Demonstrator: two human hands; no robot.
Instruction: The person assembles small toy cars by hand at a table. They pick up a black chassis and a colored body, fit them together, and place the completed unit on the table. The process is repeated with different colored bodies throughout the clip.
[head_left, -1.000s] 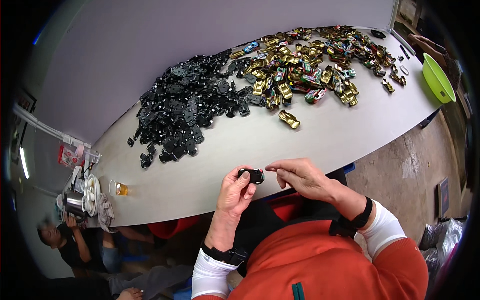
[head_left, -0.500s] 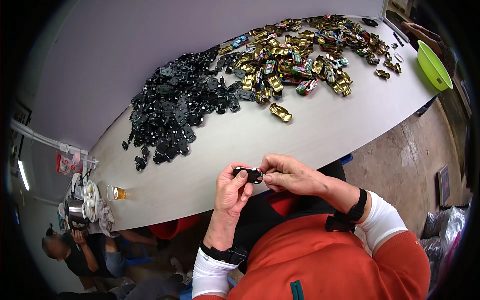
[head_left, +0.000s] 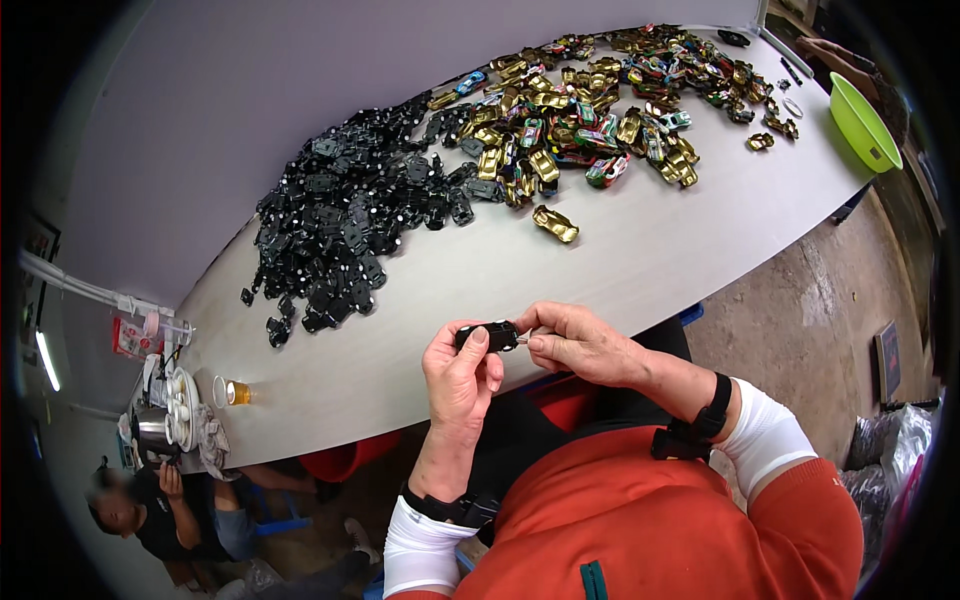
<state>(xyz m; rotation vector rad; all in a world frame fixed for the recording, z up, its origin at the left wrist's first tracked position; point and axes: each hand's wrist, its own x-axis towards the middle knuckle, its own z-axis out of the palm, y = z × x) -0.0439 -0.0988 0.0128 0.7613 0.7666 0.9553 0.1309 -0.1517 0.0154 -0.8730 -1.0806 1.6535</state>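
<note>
Above the near table edge, my left hand (head_left: 457, 385) grips a small toy car (head_left: 490, 336), its black underside turned up and white wheels showing at one end. The left thumb presses along the underside. My right hand (head_left: 585, 345) is closed in a pinch at the car's right end, where thumb and index fingertips meet it. A small pale bit shows between those fingertips, too small to name. Beyond my hands, a lone gold toy car (head_left: 556, 224) rests on the table (head_left: 470, 275).
Black toy car bases (head_left: 330, 215) are heaped left of centre. Gold and multicoloured toy cars (head_left: 590, 120) pile up behind. A green basin (head_left: 862, 125) stands at the far right. Near the left end are a cup of amber drink (head_left: 235, 391) and a white tray (head_left: 183, 405); a person (head_left: 165, 515) is beyond.
The toy car has rolled in my fingers, so its black underside faces up more and the red end no longer shows. Both hands have shifted slightly left. The view has tilted a little.
</note>
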